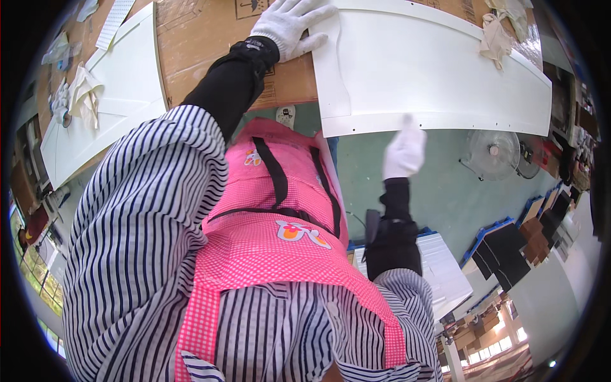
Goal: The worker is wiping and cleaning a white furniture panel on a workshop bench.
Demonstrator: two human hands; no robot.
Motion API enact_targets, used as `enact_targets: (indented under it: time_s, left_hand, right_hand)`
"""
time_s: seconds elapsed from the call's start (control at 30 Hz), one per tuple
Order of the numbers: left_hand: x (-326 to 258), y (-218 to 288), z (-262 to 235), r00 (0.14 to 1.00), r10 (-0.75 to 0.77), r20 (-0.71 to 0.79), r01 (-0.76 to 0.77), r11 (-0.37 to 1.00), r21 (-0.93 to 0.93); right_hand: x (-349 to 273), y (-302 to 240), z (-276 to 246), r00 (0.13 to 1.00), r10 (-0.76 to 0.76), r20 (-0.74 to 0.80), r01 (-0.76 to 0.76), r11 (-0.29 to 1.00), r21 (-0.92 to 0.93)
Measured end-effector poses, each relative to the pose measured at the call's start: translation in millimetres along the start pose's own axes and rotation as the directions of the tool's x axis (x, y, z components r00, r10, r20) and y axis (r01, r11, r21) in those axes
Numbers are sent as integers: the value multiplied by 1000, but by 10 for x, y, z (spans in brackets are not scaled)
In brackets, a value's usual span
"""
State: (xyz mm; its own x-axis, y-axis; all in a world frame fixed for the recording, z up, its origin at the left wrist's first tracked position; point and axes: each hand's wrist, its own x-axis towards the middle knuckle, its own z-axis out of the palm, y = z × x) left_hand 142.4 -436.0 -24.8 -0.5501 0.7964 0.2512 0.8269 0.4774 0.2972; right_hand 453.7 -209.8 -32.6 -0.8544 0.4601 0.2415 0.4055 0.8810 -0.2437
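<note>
A long white panel (433, 76) lies on a cardboard-covered table (203, 38). My left hand (289, 25), in a white glove with a black sleeve, lies flat with fingers spread on the panel's left end, partly over the cardboard. My right hand (404, 153), also in a white glove, is at the panel's near edge, seen from the back and slightly blurred; its fingers are hidden, so its grip is unclear. My striped shirt and pink checked apron (273, 242) fill the lower half of the view.
A second white panel (121, 95) with a crumpled cloth (83, 95) lies to the left. Another cloth (496, 38) sits on the long panel's far right. On the green floor stand a fan (493, 153), a stack of white boards (445, 267) and dark boards in blue trays (503, 251).
</note>
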Motion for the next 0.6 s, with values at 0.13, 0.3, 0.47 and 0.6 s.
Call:
enact_targets:
  time_s: [0.13, 0.3, 0.47, 0.6]
  left_hand:
    - [-40, -3, 22, 1000, -9, -11, 9, 1000, -21]
    - [-50, -37, 21, 1000, -19, -10, 19, 1000, 5]
    - [14, -22, 17, 999, 17, -40, -18, 1000, -23]
    - [-23, -64, 22, 999, 5, -45, -5, 1000, -11]
  right_hand:
    - [-414, -906, 4, 887, -301, 350, 274, 954, 124]
    - [-68, -288, -52, 993, -28, 118, 8, 986, 167]
    - [-415, -627, 143, 947, -271, 172, 257, 961, 102]
    - [-433, -865, -40, 843, -437, 314, 369, 894, 253]
